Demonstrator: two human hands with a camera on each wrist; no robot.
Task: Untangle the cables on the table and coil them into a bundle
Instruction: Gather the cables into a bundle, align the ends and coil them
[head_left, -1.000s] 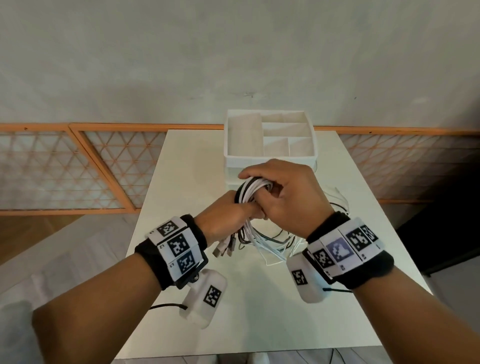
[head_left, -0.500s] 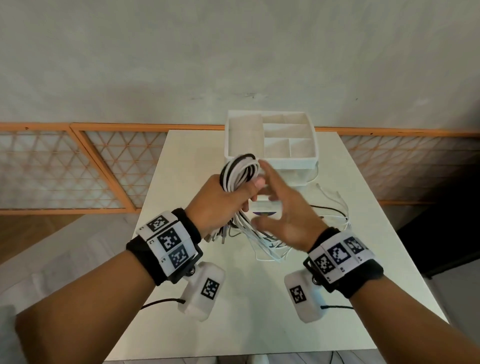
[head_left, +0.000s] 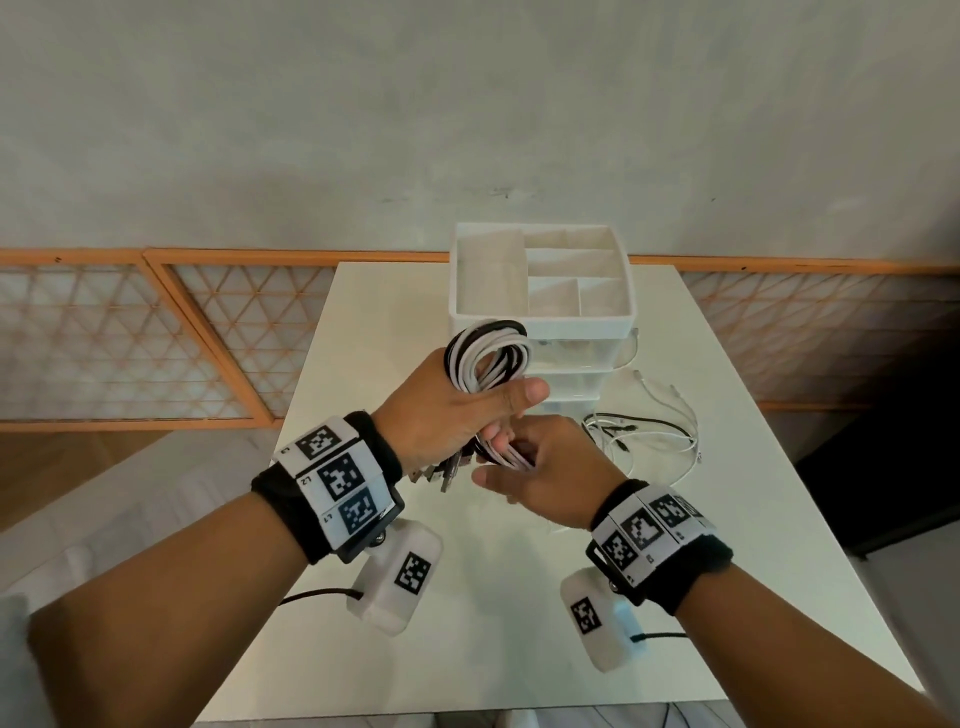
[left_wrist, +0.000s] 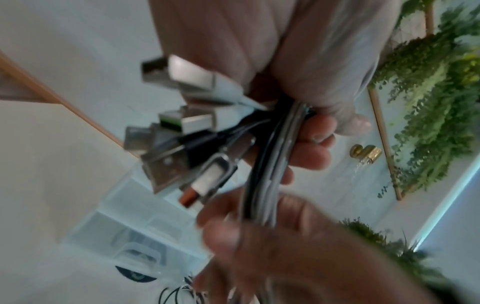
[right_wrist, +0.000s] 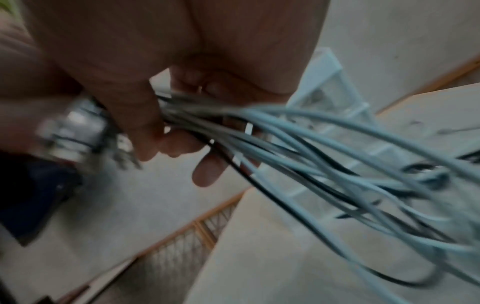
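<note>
We hold the coiled cable bundle (head_left: 488, 358) upright in our left hand (head_left: 447, 415), fingers and thumb curled tight round its lower part, loops standing above the fist and the USB plugs (left_wrist: 179, 131) splaying out below toward the wrist; our right hand (head_left: 545, 473) sits just beneath, fingers curled round the loose strands (right_wrist: 259, 144) hanging from the coil. Those strands trail down and to the right, to the slack cable ends (head_left: 649, 431) lying on the desk (head_left: 727, 519) beside the drawer organiser (head_left: 540, 312); so the right grip is the nearer one, and we judge the next wrap must carry them up and over along the coil's long axis.
</note>
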